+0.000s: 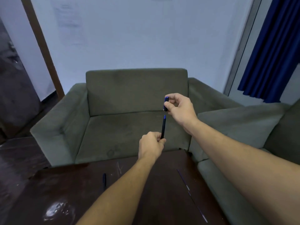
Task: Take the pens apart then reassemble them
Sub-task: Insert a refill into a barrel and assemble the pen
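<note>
My left hand (151, 144) grips the lower end of a dark pen barrel (163, 126), held upright with its blue tip pointing up. Just above that tip, my right hand (180, 108) pinches the blue and black pen cap (166, 103) between thumb and fingers. A small gap separates cap and tip. Both hands are raised above the far edge of the dark wooden table (68, 189). Another dark pen (104, 179) lies on the table left of my left forearm. Thin refills (184, 179) lie on the table at the right.
A green armchair (126, 114) stands right behind the table. A second green sofa (243, 127) is at the right. A blue curtain (274, 49) hangs at the upper right. A bright glare spot (56, 210) shows on the table's near left.
</note>
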